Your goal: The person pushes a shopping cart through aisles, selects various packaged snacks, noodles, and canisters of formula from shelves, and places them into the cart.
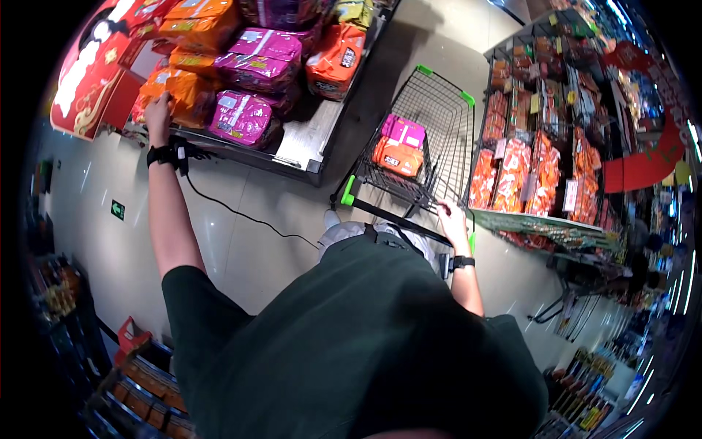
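Observation:
At the left, my left hand point(158, 118) reaches out to a display of bagged packages. Its fingers are closed on an orange package point(191, 95) at the front of the pile. Purple packages point(245, 117) lie just right of that one. My right hand point(452, 221) is above the right end of the shopping cart's handle point(395, 217), its fingers curled. Whatever they hold, if anything, is too small to make out. Inside the wire shopping cart point(446, 110) are a purple package point(401, 130) and an orange package point(397, 155).
A red decorated board point(95, 80) stands beside the display at the left. Right of the cart, a shelf unit point(541, 219) carries many hanging orange packets. A black cable point(234, 214) trails from my left wrist toward my waist. Crates point(142, 388) stand behind at lower left.

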`<action>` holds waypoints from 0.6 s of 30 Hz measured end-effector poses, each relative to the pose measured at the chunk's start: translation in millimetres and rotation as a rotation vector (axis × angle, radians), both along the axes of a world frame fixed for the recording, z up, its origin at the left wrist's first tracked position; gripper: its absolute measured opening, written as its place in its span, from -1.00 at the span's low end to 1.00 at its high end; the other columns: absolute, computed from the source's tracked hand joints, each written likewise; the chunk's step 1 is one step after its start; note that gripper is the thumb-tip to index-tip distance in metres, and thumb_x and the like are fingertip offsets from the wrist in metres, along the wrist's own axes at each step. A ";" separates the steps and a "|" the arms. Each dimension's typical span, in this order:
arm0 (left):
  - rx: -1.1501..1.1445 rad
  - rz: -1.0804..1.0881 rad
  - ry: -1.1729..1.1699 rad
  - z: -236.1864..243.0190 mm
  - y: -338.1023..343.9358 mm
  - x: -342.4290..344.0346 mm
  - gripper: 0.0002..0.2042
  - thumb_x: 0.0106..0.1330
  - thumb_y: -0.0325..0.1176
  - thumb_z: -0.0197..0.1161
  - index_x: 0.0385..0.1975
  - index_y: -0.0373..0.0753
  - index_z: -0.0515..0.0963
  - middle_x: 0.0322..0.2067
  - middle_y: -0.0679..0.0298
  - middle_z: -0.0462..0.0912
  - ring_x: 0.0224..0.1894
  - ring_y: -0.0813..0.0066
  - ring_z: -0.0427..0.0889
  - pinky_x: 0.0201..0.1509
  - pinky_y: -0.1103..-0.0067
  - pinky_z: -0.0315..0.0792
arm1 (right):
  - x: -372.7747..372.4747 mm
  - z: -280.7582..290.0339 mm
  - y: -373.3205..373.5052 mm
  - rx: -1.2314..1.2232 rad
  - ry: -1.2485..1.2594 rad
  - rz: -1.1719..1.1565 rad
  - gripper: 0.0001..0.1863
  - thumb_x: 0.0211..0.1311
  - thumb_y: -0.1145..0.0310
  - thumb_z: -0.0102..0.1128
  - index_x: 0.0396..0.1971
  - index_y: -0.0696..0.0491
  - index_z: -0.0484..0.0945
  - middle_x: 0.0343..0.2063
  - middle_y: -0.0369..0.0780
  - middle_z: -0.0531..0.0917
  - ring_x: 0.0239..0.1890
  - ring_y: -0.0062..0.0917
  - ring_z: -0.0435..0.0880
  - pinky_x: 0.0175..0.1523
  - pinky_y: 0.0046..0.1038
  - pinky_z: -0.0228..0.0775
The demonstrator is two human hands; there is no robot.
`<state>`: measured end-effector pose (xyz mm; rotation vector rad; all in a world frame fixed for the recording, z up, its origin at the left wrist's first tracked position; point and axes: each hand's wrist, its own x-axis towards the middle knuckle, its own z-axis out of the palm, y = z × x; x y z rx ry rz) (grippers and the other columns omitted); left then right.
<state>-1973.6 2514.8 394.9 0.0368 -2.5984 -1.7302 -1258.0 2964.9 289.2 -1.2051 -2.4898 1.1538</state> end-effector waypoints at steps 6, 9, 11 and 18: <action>0.221 -0.014 -0.410 32.6 -4.2 0.3 -0.46 0.22 0.17 0.46 -0.68 0.04 0.27 -0.79 0.51 0.21 -0.82 0.60 0.17 -0.73 0.56 0.01 | -13.7 3.8 17.0 -0.069 0.082 0.010 -0.71 0.33 0.37 0.27 -0.02 0.16 0.66 -0.39 -0.24 0.71 -0.33 -0.59 0.64 -0.14 -0.50 0.53; 0.130 -0.093 -0.270 -2.0 -48.1 -34.2 -0.58 0.36 -0.01 0.35 -0.66 0.03 0.35 -0.75 0.51 0.26 -0.77 0.62 0.22 -0.70 0.57 0.06 | -19.8 14.3 23.4 -0.068 0.048 0.023 -0.70 0.33 0.37 0.28 -0.01 0.18 0.65 -0.38 -0.24 0.71 -0.32 -0.60 0.64 -0.12 -0.50 0.53; 0.067 -0.119 -0.221 -9.7 -42.7 -43.2 -0.67 0.43 -0.13 0.24 -0.61 -0.01 0.41 -0.74 0.51 0.28 -0.75 0.63 0.24 -0.68 0.58 0.09 | -10.2 -1.3 28.7 -0.094 0.119 -0.001 -0.70 0.34 0.39 0.28 0.00 0.19 0.65 -0.37 -0.27 0.71 -0.32 -0.66 0.62 -0.13 -0.56 0.52; -0.050 0.031 0.238 38.3 -18.5 2.2 -0.72 0.48 -0.24 0.11 -0.23 -0.35 0.63 -0.42 0.29 0.61 -0.34 0.47 0.61 -0.35 0.65 0.45 | 22.9 -6.2 56.4 -0.111 0.087 -0.107 -0.72 0.31 0.38 0.27 -0.04 0.16 0.66 -0.27 -0.09 0.76 -0.26 -0.40 0.74 -0.09 -0.39 0.58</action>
